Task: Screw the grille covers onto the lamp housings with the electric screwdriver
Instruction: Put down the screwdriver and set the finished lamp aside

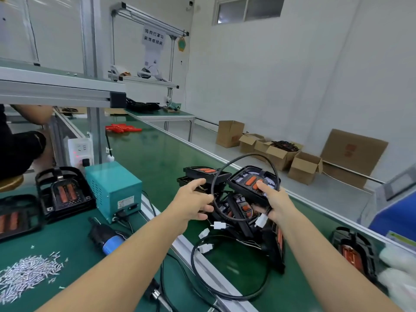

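My right hand [273,202] grips a black lamp housing [247,184] with orange lenses, lifted above a pile of similar housings [243,212] on the green conveyor. A black cable loop [238,158] arcs up from the held housing. My left hand [193,199] reaches toward the pile, its fingers curled at that cable; whether it grips the cable is unclear. The electric screwdriver [105,237], black with a blue collar, lies on the bench near my left forearm. A heap of silver screws [27,273] sits at the lower left. Black grille covers [65,194] are stacked at the left.
A teal power supply box [114,190] stands behind the screwdriver. White connectors [219,225] and loose cables trail from the pile. Another housing [355,253] lies at the right by a gloved hand [398,273]. A seated person [20,140] is at far left. Cardboard boxes [281,154] line the floor.
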Available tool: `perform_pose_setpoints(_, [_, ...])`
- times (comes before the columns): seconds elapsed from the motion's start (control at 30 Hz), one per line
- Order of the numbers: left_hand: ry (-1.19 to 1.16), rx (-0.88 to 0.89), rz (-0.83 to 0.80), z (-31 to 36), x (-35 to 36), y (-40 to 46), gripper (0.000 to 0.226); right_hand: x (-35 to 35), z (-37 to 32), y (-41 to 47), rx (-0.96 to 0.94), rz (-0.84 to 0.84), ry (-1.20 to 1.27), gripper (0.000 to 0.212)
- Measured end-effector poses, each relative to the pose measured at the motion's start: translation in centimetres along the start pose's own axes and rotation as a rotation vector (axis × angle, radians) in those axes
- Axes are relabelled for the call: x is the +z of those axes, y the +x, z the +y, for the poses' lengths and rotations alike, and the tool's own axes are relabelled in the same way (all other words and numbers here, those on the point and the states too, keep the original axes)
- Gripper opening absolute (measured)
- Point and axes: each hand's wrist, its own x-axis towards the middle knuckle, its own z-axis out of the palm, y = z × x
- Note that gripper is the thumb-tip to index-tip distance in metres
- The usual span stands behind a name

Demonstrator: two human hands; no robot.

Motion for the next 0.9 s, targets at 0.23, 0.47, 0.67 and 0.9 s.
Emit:
perform_pose_setpoints(0.23, [-0.002,-0.028,-0.039,-0.8,0.9,0.6,0.054,0.5,-0.2,0.4,0.062,0.033,-0.188,0.031])
perform_pose_setpoints(0.47, [0.013,-0.045,-0.020,-1.0,0.4,1.2,0.050,1.2,0.0,0.8,-0.077,0.147,-0.590,0.028])
perform_pose_setpoints(0.67, [0.028,-0.084,-0.063,-1.2,0.1,0.8,0.062,1.6,0.4,0.7,-0.119,0.157,-1.093,0.044])
perform_pose_setpoints(0.9, [0.047,-0.088,-0.095,-0.8,-0.3,0.4,0.068,1.0,0.0,0.9,-0.097,0.074,-1.234,0.072])
